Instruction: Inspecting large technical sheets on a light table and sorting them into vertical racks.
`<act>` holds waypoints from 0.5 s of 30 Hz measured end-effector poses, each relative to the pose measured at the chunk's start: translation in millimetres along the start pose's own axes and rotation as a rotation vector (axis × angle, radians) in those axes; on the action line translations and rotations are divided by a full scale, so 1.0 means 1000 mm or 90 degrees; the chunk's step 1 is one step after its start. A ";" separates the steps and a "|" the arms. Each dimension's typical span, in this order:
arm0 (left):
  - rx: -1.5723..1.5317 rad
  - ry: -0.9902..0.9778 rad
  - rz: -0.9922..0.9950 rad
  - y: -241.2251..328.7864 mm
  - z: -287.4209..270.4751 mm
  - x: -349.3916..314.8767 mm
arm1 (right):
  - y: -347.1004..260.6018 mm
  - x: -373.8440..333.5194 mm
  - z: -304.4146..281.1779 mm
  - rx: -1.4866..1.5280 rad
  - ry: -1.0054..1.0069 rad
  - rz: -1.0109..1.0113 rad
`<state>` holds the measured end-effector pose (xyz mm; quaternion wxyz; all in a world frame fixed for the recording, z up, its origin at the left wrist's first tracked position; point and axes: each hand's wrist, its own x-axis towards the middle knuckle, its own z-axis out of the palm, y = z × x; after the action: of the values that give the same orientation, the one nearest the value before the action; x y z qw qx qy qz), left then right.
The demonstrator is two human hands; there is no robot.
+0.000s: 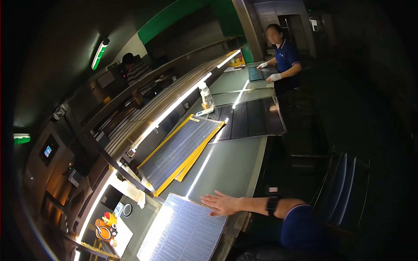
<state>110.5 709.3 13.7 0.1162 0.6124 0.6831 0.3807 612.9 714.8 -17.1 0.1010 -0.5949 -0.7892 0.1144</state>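
Observation:
My right hand [221, 203] lies flat, fingers spread, at the upper right edge of a bright, pale rectangular panel [183, 232]. Rows of small marks cover that panel, and the lamp light glares off its left part. The fingertips reach over its edge; whether they press on it or hover just above, I cannot tell. A dark device is strapped round my right wrist, below a blue sleeve. My left hand is out of view.
Beyond the panel, yellow-edged dark sheets [185, 150] overlap on the bench [235, 158], with large dark panels [250, 117] and a clear bottle [207, 96] farther off. An orange cup [103, 233] stands left. A gloved co-worker [285, 58] handles a dark panel at the far end.

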 end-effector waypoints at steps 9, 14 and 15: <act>0.213 -0.168 0.017 -0.009 -0.014 -0.123 | -0.003 -0.035 0.001 -0.069 0.092 0.008; 0.698 -0.129 0.331 -0.057 0.020 -0.144 | 0.001 -0.034 0.019 -0.038 0.222 -0.086; 0.421 -0.055 0.365 -0.112 0.030 -0.140 | -0.001 -0.033 0.018 -0.036 0.223 -0.087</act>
<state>76.3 595.8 -124.3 -0.1678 0.7971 0.5648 0.1323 615.3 681.9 -34.3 0.2281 -0.5533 -0.8009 -0.0203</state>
